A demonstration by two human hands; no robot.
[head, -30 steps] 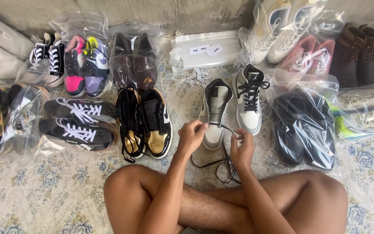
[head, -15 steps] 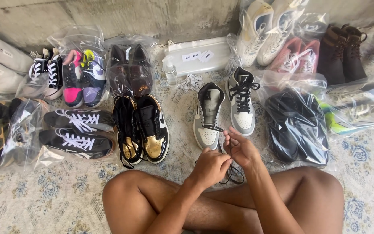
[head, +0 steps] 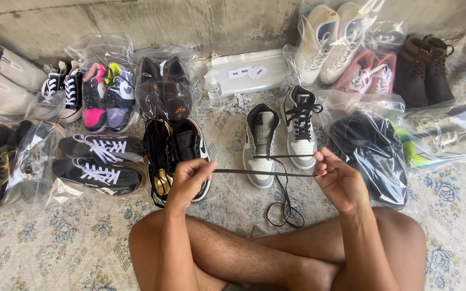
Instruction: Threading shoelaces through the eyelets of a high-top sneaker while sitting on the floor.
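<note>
Fingers of the left hand (head: 189,180) and right hand (head: 338,180) pinch a flat black shoelace (head: 262,173), stretched taut between them above the unlaced grey-and-white high-top sneaker (head: 260,144). Slack loops onto the pale floral carpet (head: 55,237). Bagged shoes crowd both sides; a concrete wall (head: 163,21) stands behind.

bare concrete wall (head: 136,21), pale floral carpet (head: 55,242)

So the flat black shoelace (head: 265,173) runs taut between the left hand (head: 189,180) and right hand (head: 340,180), right in front of the unlaced grey-and-white high-top sneaker (head: 260,145). Its laced grey-and-white twin (head: 300,126) sits just right of it, the clear plastic box (head: 249,70) behind both.
</note>
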